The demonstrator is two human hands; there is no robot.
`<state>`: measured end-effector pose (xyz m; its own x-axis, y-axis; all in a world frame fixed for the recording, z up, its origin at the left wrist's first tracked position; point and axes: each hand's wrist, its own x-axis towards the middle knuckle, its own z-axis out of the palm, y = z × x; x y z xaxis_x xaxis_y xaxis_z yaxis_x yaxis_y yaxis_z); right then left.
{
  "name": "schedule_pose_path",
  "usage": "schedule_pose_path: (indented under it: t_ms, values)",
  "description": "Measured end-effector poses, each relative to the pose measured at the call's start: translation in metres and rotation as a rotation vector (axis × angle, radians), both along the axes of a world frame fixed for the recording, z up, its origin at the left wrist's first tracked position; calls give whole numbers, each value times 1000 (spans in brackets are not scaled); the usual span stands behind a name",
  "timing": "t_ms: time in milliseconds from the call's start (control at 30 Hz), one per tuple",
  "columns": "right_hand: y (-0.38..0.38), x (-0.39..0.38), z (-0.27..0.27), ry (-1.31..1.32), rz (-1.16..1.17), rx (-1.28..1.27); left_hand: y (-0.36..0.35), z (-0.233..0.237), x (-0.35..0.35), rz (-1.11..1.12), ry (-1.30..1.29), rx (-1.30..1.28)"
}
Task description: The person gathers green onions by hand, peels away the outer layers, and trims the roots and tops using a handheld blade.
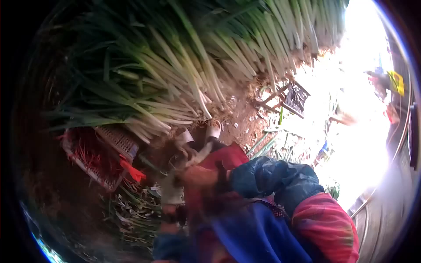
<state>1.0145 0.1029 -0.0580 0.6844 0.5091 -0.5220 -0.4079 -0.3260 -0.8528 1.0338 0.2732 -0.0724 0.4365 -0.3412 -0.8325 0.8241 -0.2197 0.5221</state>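
Observation:
My right hand (199,176) reaches left from a teal sleeve (272,175), with a dark band at the wrist. It is smeared by motion, and a pale, beige, finger-like shape (199,155) lies just beyond it. Below and close beside is my left hand (171,193), seemingly in a pale grey-green glove, with a dark band at its wrist. Blur hides whether the hands touch and what they hold, if anything. Long green onions (175,65) with white stalks and rooty ends lie heaped beyond the hands.
A plastic basket (87,164) with red strands, probably ties, stands at the left. Loose leaves (133,215) litter the ground below it. A dark crate-like stool (296,98) sits on the soil at right. Light-toned shoe tips (213,129) show near the onion roots. Bright glare washes out the right side.

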Motion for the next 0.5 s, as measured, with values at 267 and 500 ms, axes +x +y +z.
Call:
schedule_pose_path:
  t_ms: [267,500]
  values:
    - [-40,-44,48,-266,-60,-195,123,31,-1,19,225,448]
    - [-230,-93,-6,313,-212,-692,151,26,-27,-92,100,718]
